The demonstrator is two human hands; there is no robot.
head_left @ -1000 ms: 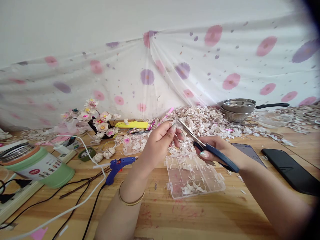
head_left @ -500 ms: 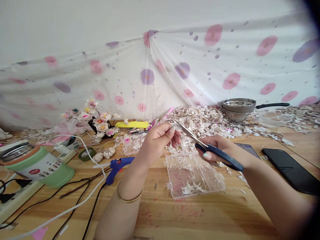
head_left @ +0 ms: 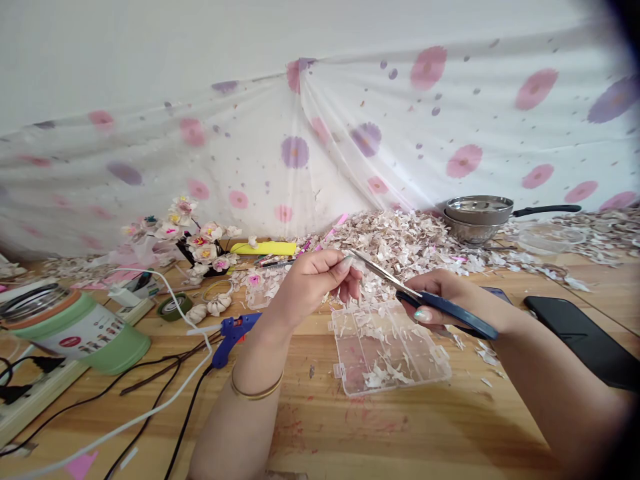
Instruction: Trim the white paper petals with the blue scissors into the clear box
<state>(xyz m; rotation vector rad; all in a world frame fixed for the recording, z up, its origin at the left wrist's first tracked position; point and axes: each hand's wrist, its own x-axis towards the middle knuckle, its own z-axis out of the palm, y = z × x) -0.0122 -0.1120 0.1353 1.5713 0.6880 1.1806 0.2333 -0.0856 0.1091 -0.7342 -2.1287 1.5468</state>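
My left hand is raised over the table with its fingers pinched on a small pale flake. My right hand grips blue-handled scissors, and their thin blades reach left to the flake at my left fingertips. Below both hands lies a clear plastic compartment box holding several pale cut pieces. A gold bangle circles my left wrist.
A large heap of pale flakes lies behind the box. A blue glue gun with cables, a green jar, tape roll and paper flowers are at left. Metal pans and a black phone are at right.
Both hands have sunk a little toward the box. The scissors have tilted flatter and shifted slightly right, blades still at the flake.
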